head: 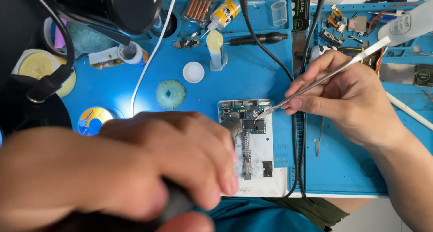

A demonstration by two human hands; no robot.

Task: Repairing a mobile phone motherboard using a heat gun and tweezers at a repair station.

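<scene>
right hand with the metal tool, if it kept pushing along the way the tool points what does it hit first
Likely the small circuit board: the right hand aims its thin metal tool down-left, tip right at the board's edge. Beyond that sits the nozzle held by the left hand. Depth is unclear.

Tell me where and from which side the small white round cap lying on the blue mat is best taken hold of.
Probably by its rim, pinched from above. The white cap lies flat on the blue mat, low and round, so only its edge offers a hold. The nearest neighbours, a clear tube to its right and a green disc below it, stand apart from it, leaving room for fingertips all round.
</scene>
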